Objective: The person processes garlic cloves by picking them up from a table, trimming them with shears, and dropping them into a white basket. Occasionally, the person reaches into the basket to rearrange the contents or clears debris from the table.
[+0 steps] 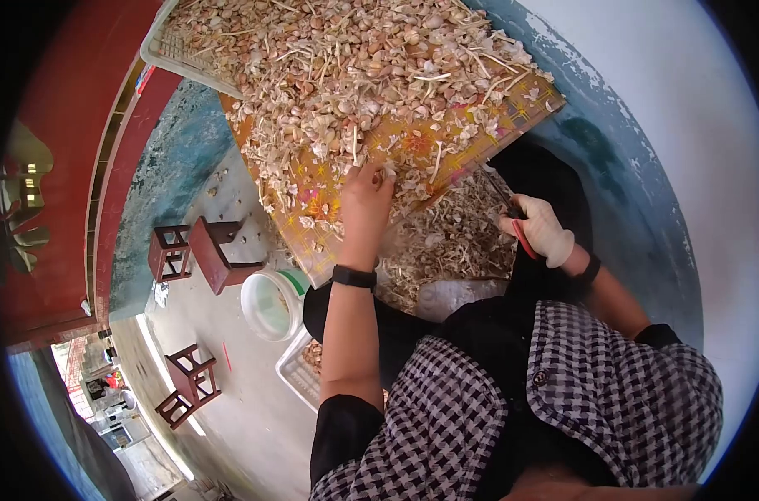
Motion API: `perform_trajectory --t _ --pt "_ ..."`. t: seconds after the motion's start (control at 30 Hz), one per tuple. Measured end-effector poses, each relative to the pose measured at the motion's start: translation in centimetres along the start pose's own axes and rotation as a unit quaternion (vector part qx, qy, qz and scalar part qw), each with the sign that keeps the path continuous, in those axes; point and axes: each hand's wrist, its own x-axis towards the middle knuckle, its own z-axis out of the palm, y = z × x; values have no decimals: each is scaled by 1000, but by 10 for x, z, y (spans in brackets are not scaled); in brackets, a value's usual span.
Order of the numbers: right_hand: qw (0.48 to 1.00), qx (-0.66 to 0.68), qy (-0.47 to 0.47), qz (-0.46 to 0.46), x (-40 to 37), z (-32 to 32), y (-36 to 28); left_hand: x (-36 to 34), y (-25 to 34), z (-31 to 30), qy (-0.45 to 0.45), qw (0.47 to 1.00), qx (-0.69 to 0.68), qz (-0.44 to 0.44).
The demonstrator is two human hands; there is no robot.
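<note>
My left hand (367,204), bare, is over the patterned board (408,146), its fingers curled together at the edge of the pile of garlic cloves (337,75). What its fingers hold is too small to make out. A pale stem (355,144) stands just beyond the fingertips. My right hand (544,230) wears a pale glove and is closed on scissors (523,237) with red handles, whose dark blades point up and left past the board's edge. Below the board, between the hands, lies a heap of dry stems and husks (458,238).
A white basket (187,63) touches the board's upper left. A white bucket (271,305) and another white basket (292,371) are on the floor at the lower left. Wooden stools (216,255) stand farther left. A blue and white wall (638,159) curves along the right.
</note>
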Motion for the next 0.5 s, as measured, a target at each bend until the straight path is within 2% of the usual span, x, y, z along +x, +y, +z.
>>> perform_trajectory --t 0.03,0.17,0.27,0.33,0.43,0.5 --pt "1000 -2 -1 1 -1 0 -1 2 -5 8 -23 999 -37 -24" --pt "999 -32 21 -25 -2 0 8 5 -5 15 -31 999 -1 -38" --pt "1000 -25 1 -13 -9 -3 -6 6 0 14 -23 999 23 -37" --pt "996 -82 -22 -31 -9 -8 -19 10 -3 19 -18 999 16 -35" --pt "978 -191 -14 -83 -10 -14 -50 9 -2 16 -22 999 -29 -13" --pt "954 -277 4 -117 -7 -14 -58 1 13 4 -73 970 -202 -117"
